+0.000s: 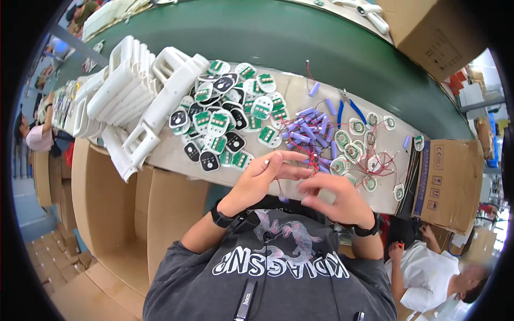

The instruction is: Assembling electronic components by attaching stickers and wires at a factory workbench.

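My left hand [261,179] is over the bench's near edge, thumb and fingers closed around a thin lead with a small white plug [266,161] beside the thumb. Below it hangs a small purple piece [284,198], which looks like a battery cell at the end of the lead. To its right my right hand [337,199] has its fingers curved and apart; nothing shows between them. Just beyond both hands lies a heap of purple battery cells [308,128] with red and black leads. White panels with green circuit boards [218,122], some black-faced, are piled to the left.
White plastic housings with handles [120,80] are stacked at left. Blue-handled pliers [350,109] and round wired boards [369,139] lie at right. Cardboard boxes [447,182] flank the bench [182,160]; a green belt [257,37] runs behind. A co-worker [433,273] sits at lower right.
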Motion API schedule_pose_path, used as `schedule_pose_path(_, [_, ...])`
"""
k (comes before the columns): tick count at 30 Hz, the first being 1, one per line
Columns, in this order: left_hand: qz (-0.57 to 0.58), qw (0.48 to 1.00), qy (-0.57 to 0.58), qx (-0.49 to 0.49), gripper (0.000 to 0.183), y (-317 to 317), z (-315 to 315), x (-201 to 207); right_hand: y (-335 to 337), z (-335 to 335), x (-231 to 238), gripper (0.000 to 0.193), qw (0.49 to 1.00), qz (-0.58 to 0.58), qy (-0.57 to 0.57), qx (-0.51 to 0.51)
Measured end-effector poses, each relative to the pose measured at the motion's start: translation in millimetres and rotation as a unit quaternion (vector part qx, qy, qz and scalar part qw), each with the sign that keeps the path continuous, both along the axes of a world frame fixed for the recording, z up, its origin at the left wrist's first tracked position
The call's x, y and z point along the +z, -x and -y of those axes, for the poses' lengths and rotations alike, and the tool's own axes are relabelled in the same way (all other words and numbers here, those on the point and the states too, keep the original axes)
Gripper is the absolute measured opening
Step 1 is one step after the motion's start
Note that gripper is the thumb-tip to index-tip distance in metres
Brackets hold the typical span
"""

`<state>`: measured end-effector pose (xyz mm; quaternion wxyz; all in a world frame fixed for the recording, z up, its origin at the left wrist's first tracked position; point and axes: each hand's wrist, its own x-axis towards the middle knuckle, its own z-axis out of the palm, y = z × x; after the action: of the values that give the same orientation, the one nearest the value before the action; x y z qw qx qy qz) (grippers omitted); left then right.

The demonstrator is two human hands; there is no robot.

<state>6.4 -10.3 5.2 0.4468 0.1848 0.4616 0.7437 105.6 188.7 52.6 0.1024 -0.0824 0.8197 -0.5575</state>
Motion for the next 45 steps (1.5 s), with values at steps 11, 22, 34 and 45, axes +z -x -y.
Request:
schedule_pose_path(11, [-0.078,0.993,0.089,0.024,0.035,-28,-7,-7,9,52,-19,0.035,0.931,-0.241,-0.142,-0.236])
schedule_pose_path(22, [-0.25,0.95,0.173,0.068,0.038,-29,-7,-5,-1,43,-38,0.015,0.956,-0.2,0.019,-0.212])
schedule_pose_path(34, [-0.578,0.651,0.449,0.2,0.054,17,-10,-62,-20,33,-35,0.02,0.936,-0.073,0.181,-0.292])
schedule_pose_path(45, [-0.496,0.741,0.399,0.212,0.032,26,-10,-59,-19,23,-38,0.031,0.898,-0.017,0.291,-0.33])
